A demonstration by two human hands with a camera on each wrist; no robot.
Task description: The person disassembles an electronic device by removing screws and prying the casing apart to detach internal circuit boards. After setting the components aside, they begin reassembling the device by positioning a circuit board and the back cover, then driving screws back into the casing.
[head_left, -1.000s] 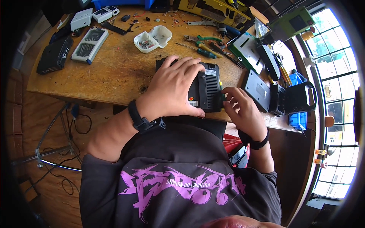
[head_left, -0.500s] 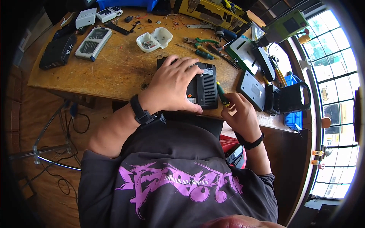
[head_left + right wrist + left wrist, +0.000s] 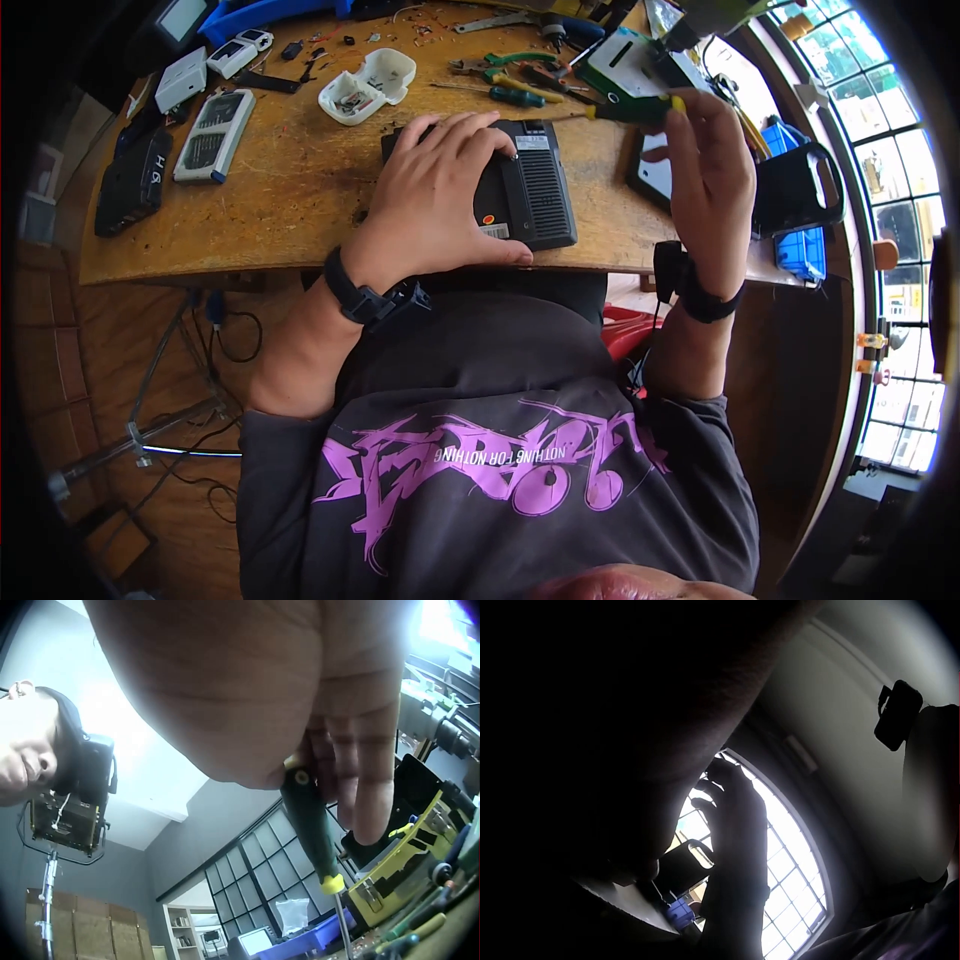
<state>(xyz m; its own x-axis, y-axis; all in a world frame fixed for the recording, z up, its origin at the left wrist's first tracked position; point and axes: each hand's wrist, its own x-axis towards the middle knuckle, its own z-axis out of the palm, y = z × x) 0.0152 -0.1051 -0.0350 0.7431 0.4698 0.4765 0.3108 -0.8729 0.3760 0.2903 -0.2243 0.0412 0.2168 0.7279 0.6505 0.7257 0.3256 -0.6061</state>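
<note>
A flat black device (image 3: 540,185) with a vented strip, labels and an orange sticker lies near the front edge of the wooden table. My left hand (image 3: 435,195) rests on its left part with fingers spread, thumb along the near edge, hiding much of the top. To the right, raised over the table, my right hand (image 3: 715,185) pinches a green-and-yellow screwdriver (image 3: 640,110) by its handle, the shaft pointing left past the device's far right corner. In the right wrist view, the screwdriver (image 3: 311,825) points downward from the fingers. The left wrist view is mostly dark.
Beyond the device are an open white case (image 3: 405,75) of small parts, another green screwdriver (image 3: 517,96) and pliers (image 3: 510,62). A drill bit box (image 3: 215,135) and black box (image 3: 135,190) stand left. On the right are a black case (image 3: 800,190) and blue basket (image 3: 803,255).
My right hand has lifted the screwdriver from beside the device's right edge, moving it up and away toward the far right. The left hand stays on the device.
</note>
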